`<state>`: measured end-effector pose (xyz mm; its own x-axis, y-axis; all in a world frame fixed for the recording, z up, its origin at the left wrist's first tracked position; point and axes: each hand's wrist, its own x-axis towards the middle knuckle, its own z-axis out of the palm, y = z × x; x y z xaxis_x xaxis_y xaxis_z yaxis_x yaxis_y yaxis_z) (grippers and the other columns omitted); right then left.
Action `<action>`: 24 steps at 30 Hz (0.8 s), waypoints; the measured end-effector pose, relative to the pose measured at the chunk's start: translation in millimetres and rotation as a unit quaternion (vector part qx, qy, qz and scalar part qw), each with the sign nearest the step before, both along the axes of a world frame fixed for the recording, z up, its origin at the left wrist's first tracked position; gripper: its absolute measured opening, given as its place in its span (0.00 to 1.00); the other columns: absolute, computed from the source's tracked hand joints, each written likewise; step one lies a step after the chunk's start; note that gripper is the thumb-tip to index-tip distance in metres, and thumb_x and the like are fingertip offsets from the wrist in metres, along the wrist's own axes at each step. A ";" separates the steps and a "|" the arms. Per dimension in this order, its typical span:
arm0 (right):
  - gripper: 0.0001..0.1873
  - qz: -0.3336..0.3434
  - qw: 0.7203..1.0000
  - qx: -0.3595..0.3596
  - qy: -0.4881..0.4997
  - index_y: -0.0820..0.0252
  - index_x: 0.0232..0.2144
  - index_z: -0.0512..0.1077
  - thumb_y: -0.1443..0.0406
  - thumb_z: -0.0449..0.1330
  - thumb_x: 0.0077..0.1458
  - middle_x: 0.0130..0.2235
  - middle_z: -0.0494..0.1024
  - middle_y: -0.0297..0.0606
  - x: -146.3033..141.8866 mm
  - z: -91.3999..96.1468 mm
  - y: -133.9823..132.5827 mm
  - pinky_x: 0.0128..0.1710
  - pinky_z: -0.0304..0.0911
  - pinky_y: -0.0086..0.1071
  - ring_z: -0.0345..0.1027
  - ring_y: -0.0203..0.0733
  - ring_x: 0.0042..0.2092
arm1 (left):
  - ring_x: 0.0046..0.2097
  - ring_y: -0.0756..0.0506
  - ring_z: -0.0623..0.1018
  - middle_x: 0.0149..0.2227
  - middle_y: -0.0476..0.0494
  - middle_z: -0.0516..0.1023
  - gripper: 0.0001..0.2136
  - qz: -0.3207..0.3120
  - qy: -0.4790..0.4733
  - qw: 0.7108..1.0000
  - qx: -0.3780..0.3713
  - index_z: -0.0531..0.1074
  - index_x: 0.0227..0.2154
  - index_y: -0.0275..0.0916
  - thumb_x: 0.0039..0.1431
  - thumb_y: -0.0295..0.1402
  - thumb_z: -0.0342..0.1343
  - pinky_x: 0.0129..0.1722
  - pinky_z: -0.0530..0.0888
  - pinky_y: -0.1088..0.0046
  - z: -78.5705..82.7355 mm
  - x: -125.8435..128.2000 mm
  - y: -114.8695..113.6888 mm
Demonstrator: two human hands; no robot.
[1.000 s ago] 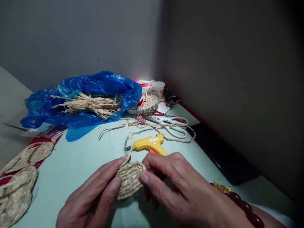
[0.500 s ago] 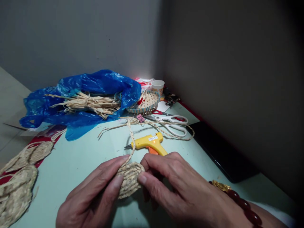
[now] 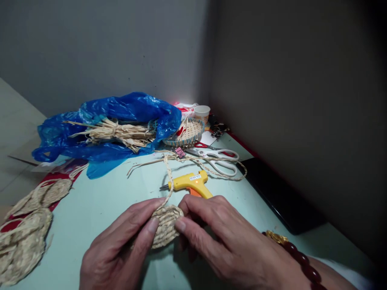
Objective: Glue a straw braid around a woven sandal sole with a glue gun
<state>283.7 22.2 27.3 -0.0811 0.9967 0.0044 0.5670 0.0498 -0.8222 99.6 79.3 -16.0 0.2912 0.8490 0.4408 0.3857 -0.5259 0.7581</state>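
A small piece of coiled straw braid (image 3: 165,228) is held up between my two hands, low in the middle of the view. My left hand (image 3: 123,241) grips its left edge, thumb in front and fingers behind. On the right edge, the thumb and forefinger of my right hand (image 3: 214,237) pinch the rim. From the top of the coil a loose braided cord (image 3: 169,177) runs up and away towards the scissors. Just beyond my fingers lies a yellow hot glue gun (image 3: 190,181) with an orange trigger.
A blue plastic bag (image 3: 130,105) with a bundle of dry straw (image 3: 117,133) lies at the back. Near it are a woven basket (image 3: 190,131), a paper cup (image 3: 202,112), a pink clip (image 3: 180,152) and white-handled scissors (image 3: 223,166). A black tablet-like slab (image 3: 281,193) lies right; woven straw sandals (image 3: 27,241) lie left.
The whole scene has shifted slightly to the right, as the camera turned a little. Both hands keep the same hold on the braid coil, which looks tilted slightly differently.
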 end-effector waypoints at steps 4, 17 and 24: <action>0.08 0.008 0.999 0.014 0.051 0.55 0.34 0.66 0.64 0.51 0.67 0.29 0.76 0.31 -0.8 -3.1 1.8 0.37 0.59 0.32 0.67 0.38 0.33 | 0.44 0.54 0.81 0.43 0.67 0.84 0.13 0.010 -0.015 1.000 -0.002 0.80 0.41 0.64 0.59 0.34 0.59 0.49 0.73 0.84 -0.2 -0.4 1.1; 0.18 0.047 0.996 0.078 -0.005 0.54 0.58 0.64 0.68 0.51 0.68 0.30 0.79 0.29 7.7 1.2 -0.2 0.38 0.64 0.28 0.71 0.38 0.35 | 0.46 0.51 0.80 0.46 0.62 0.83 0.13 -0.026 -0.007 1.000 -0.013 0.79 0.45 0.62 0.61 0.35 0.57 0.48 0.73 0.80 -3.3 -0.8 2.1; 0.15 0.068 0.996 0.054 0.022 0.51 0.56 0.65 0.66 0.50 0.69 0.29 0.78 0.26 10.0 -1.7 4.0 0.42 0.62 0.25 0.72 0.33 0.34 | 0.45 0.53 0.79 0.44 0.65 0.83 0.13 -0.030 -0.027 0.998 -0.038 0.79 0.42 0.64 0.61 0.34 0.56 0.47 0.71 0.83 1.8 2.6 1.7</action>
<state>293.7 26.2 25.6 -0.2135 0.9698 0.1179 0.5127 0.2139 -0.8315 102.3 81.0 -14.2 0.3201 0.8623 0.3924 0.3132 -0.4872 0.8152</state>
